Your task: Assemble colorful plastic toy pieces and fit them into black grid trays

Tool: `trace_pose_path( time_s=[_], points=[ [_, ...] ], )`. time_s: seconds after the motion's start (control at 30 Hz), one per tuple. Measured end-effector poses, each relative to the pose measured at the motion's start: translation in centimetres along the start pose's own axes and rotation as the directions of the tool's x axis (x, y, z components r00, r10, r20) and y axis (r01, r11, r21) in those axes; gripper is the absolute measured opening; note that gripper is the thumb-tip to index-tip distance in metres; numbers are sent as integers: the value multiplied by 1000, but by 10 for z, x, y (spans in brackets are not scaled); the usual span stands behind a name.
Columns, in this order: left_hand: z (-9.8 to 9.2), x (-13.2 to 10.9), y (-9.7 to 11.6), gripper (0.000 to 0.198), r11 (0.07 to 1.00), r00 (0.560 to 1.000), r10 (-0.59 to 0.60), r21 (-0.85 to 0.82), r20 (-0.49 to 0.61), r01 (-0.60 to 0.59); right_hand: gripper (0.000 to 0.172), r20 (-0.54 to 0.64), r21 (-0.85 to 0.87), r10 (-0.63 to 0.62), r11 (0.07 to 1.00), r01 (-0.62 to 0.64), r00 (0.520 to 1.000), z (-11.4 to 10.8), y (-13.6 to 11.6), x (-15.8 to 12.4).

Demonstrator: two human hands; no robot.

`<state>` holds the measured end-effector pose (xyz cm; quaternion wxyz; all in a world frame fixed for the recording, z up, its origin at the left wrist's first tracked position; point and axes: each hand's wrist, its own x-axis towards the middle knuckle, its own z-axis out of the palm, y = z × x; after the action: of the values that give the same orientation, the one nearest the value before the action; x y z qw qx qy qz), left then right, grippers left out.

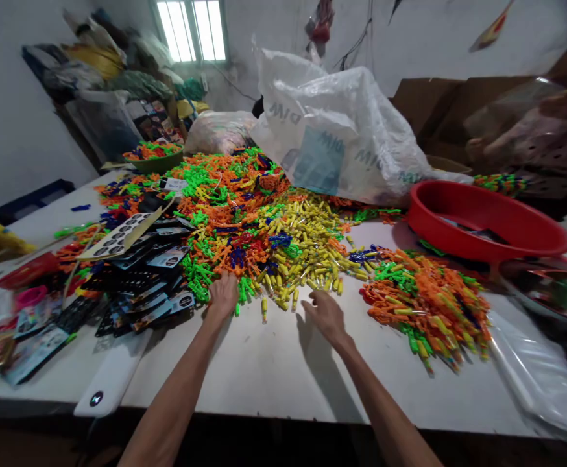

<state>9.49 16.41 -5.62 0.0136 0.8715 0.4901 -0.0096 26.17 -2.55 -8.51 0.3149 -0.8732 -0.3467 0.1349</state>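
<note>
My left hand is at the near edge of a heap of small plastic figures in orange, green, blue and red. Its fingers curl down among the figures, and whatever they grip is hidden. My right hand hovers just above the table by the front of a pile of small yellow tubes with clear ends. The thumb and bent fingers of that hand are apart, with nothing visible between them. Between my hands, a single yellow tube lies on the white tabletop.
Black printed cards are stacked left, with a sticker sheet on top. A white device lies before them. At right are a mixed pile of figures and tubes, a red basin and clear plastic bags. Behind stands a white sack.
</note>
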Motion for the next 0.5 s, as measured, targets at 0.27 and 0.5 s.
trace_pose_path(
  time_s=[0.27,0.5],
  points=[
    [-9,7,1,34,1000,999,-18,-10,37,19,13,134,-282,80,959,-39,988,16,-24,18],
    [-9,-4,5,31,919,983,-140,-385,-123,83,11,74,349,159,921,-175,984,4,-1,-3]
  ],
)
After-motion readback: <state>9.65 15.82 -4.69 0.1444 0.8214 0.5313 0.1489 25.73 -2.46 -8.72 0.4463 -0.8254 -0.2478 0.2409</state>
